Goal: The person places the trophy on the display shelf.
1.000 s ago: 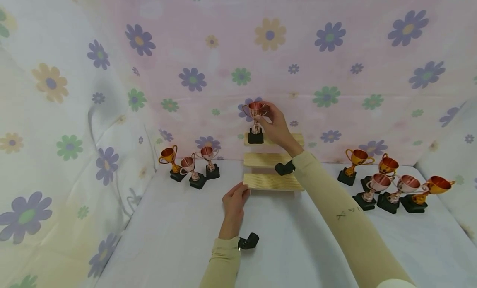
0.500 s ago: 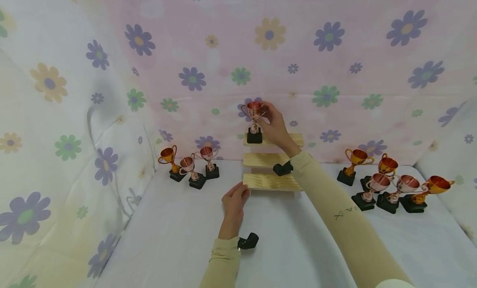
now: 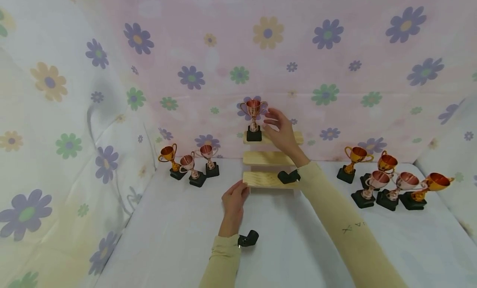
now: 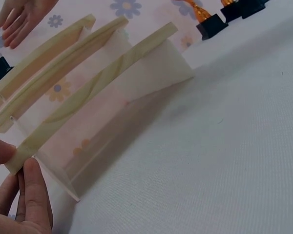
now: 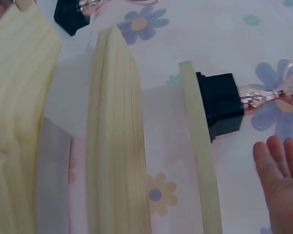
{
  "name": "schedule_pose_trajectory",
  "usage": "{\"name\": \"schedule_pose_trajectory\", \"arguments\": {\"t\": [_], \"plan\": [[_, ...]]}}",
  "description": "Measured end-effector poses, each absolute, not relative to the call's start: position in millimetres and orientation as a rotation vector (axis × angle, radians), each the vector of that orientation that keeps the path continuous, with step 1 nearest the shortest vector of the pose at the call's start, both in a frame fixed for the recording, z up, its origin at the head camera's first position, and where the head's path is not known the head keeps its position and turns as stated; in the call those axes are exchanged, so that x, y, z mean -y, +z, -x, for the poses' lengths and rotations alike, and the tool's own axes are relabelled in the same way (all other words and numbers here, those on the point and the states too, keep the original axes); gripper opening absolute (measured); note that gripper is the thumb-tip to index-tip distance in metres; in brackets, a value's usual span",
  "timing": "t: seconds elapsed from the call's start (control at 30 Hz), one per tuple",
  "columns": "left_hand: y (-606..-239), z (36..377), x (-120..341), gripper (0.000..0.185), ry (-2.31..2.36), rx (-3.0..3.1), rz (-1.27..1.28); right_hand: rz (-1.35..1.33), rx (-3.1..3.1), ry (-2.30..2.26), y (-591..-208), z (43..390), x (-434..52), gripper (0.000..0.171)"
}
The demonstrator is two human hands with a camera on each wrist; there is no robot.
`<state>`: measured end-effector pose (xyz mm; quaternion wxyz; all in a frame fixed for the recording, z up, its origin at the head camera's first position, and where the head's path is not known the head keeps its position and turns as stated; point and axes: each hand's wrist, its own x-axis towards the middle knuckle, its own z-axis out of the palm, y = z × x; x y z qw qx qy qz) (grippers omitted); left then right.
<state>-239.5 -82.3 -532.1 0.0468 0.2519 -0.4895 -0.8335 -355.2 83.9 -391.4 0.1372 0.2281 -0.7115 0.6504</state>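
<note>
A small copper-coloured trophy [image 3: 254,114] with a black base stands upright at the left end of the top board of a three-step wooden display shelf [image 3: 266,179]. My right hand [image 3: 281,130] is just right of the trophy, fingers spread and holding nothing. In the right wrist view the trophy's black base [image 5: 222,105] sits flat against the top board. My left hand [image 3: 234,199] pinches the front left corner of the lowest board. The left wrist view shows the thumb above that board [image 4: 97,87] and the fingers [image 4: 35,190] beneath it.
Three trophies, one gold [image 3: 168,154] and two rose-coloured [image 3: 188,163], stand on the white-covered table left of the shelf. Several more gold and rose trophies [image 3: 379,181] cluster at the right. A flowered cloth wall [image 3: 223,43] rises right behind the shelf.
My right hand has let go of the copper trophy and drawn back a little to the right. The trophy stays on the top board. My left hand keeps its pinch on the lowest board.
</note>
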Motion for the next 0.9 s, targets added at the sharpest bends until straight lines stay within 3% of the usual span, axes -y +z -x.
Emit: {"name": "schedule_pose_trajectory", "arguments": {"t": [0.63, 0.9], "plan": [[-527.8, 238.9, 77.9, 0.033, -2.549, 1.463, -0.734, -0.496, 2.031, 1.667, -387.3, 236.6, -210.5, 0.040], [-528.9, 239.9, 81.2, 0.036, -2.558, 1.474, -0.775, -0.164, 1.982, 1.429, -395.9, 197.3, -260.5, 0.037]]}}
